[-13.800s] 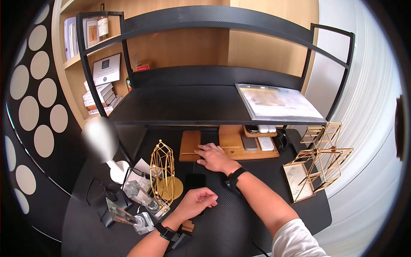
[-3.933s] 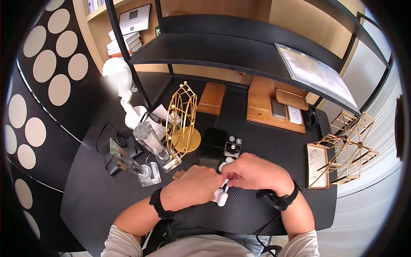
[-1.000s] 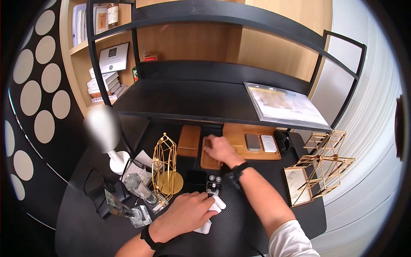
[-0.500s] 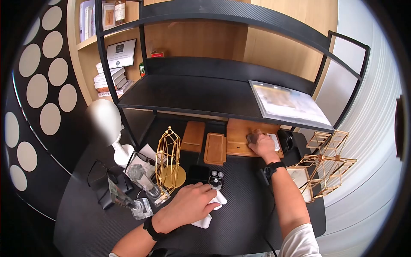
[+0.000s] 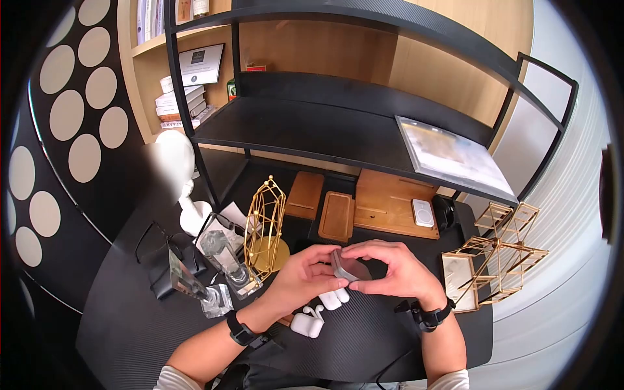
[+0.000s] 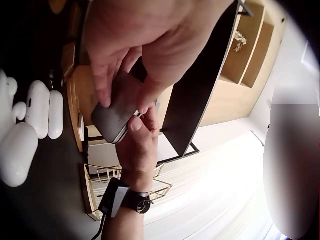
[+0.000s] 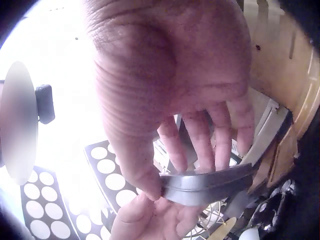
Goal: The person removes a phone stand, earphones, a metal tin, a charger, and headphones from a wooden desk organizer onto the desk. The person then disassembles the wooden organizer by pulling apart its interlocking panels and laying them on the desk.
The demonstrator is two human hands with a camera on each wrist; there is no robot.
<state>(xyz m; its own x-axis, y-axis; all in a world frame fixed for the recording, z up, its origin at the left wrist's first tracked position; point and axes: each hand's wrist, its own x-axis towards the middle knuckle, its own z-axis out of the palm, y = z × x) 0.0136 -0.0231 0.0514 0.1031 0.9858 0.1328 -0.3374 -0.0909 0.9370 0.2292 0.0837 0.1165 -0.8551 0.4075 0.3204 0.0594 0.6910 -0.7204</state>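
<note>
In front of the body, both hands hold a grey power bank, a flat slab with rounded corners and a seam along its edge. My left hand grips its left side between thumb and fingers. On the other side, the thumb and fingers of my right hand close on it. The left wrist view shows the power bank's broad grey face; in the right wrist view its edge faces the camera. Just below the hands lie white earbud cases, and an open one with earbuds sits nearer the body.
Behind the hands are a small wooden tray, a wooden board and a wooden stand bearing a white power bank. A gold wire ornament and crystal trophies stand left, a gold wheel ornament right.
My right hand has gone from the wooden tray to the stand, taken the grey power bank and brought it toward the body. My left hand has left the white earbud cases and now grips it too.
</note>
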